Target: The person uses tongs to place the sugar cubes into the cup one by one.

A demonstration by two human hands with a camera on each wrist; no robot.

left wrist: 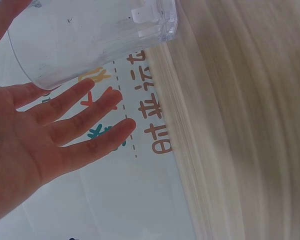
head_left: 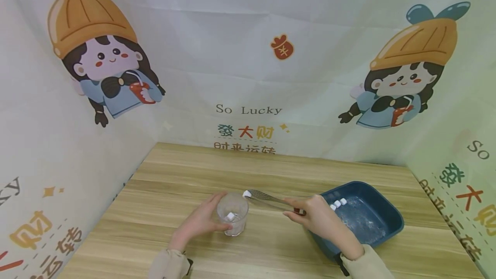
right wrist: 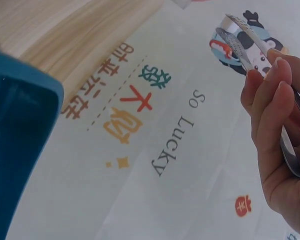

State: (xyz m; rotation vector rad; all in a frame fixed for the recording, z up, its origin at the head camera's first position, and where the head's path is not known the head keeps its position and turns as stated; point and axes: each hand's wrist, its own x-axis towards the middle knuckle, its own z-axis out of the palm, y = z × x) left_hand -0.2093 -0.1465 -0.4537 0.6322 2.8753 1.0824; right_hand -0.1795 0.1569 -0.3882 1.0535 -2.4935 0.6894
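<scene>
A clear glass (head_left: 237,228) stands on the wooden table with a white cube (head_left: 230,216) inside. My left hand (head_left: 201,221) holds it from the left between thumb and index finger; the left wrist view shows the other fingers spread beside the glass (left wrist: 90,45). My right hand (head_left: 319,218) grips metal tongs (head_left: 267,197), which reach left toward the glass. Between the tips of the tongs sits another white cube (head_left: 246,193), close to the glass's upper right rim. In the right wrist view, fingers wrap round the tongs (right wrist: 246,57).
A dark blue basin (head_left: 396,225) stands at the right, partly behind my right forearm. Several white cubes (head_left: 337,204) lie inside it by its left wall. Printed cloth (head_left: 248,55) hangs round the back and sides of the table (head_left: 267,249).
</scene>
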